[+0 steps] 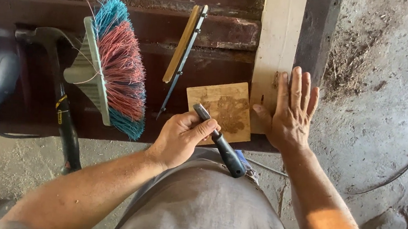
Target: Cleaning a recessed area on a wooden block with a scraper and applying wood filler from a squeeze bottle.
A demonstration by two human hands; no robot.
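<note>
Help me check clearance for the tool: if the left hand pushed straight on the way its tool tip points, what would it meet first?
Likely the small square wood piece: the tool in the left hand already has its tip over that piece's near left corner, though whether it touches is unclear.

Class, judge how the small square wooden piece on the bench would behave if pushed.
The small wooden square looks thin and flat, so it would probably slide, not roll or tip. It seems stiff and fairly light. The right hand presses the plank beside it.

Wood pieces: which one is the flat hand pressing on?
The tall pale plank on the right. The right hand lies flat on it, while the small square piece sits beside it, untouched.
</note>
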